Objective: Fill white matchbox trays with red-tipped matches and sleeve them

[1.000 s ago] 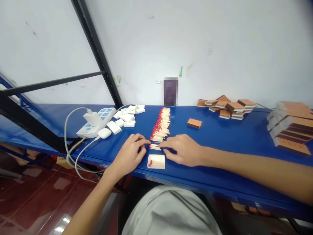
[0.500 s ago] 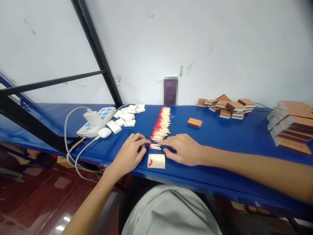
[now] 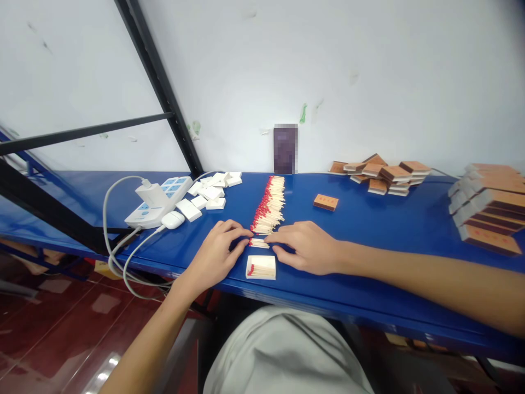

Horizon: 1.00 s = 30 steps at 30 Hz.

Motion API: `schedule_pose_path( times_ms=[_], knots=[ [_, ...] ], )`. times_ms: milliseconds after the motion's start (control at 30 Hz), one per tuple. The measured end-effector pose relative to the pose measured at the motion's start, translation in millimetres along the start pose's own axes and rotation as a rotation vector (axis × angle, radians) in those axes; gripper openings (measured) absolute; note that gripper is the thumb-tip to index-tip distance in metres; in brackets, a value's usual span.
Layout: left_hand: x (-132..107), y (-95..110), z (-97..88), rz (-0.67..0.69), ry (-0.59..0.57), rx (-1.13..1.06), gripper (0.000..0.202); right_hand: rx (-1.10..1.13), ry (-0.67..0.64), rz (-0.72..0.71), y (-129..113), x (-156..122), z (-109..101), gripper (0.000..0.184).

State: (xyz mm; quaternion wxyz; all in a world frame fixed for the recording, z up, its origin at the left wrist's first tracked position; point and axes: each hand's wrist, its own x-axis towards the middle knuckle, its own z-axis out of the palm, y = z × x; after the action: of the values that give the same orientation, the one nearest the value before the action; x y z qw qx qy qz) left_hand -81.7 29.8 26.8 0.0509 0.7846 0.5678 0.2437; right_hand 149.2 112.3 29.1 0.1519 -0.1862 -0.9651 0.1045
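A small bundle of red-headed matches (image 3: 259,243) lies on the blue table between my hands. My left hand (image 3: 219,249) has its index finger and thumb at the red heads, the thumb slightly apart from the index finger. At the plain wooden ends is the index fingertip of my right hand (image 3: 307,246), its thumb spread apart below. Just in front sits a white matchbox tray (image 3: 262,259), with matches lying along its near side. Behind the bundle, a long row of loose matches (image 3: 268,205) stretches toward the wall.
White empty trays (image 3: 213,192) lie piled at left, near a power strip (image 3: 159,202) with cables and a black shelf post (image 3: 164,82). One orange matchbox (image 3: 326,201) rests right of the match row. More matchboxes (image 3: 381,172) lie heaped behind it, with stacked matchboxes (image 3: 488,210) at far right.
My left thumb has moved up closer to the red ends of the small bundle. My right hand stays at the other end. The whole view has shifted slightly.
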Motion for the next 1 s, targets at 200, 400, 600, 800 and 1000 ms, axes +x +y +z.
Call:
schedule_pose_path(
  times_ms=[200, 400, 600, 800, 1000],
  knots=[
    [-0.7, -0.6, -0.1, -0.001, -0.004, -0.002, 0.026, 0.013, -0.001, -0.001, 0.2, -0.5, -0.7, 0.033],
    [-1.2, -0.9, 0.6, 0.004, -0.002, -0.003, 0.029, 0.004, -0.005, -0.006, -0.4, -0.1, -1.1, 0.032],
    [-1.2, -0.6, 0.5, 0.006, 0.004, -0.002, 0.030, 0.026, 0.004, -0.026, -0.2, -0.7, -2.2, 0.035],
    [-1.6, -1.3, 0.6, 0.021, 0.011, -0.006, 0.032, 0.021, 0.003, -0.040, 0.1, -0.4, -1.8, 0.034],
    [-1.7, -1.3, 0.0, 0.037, 0.000, -0.006, 0.032, 0.030, 0.010, -0.087, 1.5, -0.2, -0.6, 0.035]
  ],
)
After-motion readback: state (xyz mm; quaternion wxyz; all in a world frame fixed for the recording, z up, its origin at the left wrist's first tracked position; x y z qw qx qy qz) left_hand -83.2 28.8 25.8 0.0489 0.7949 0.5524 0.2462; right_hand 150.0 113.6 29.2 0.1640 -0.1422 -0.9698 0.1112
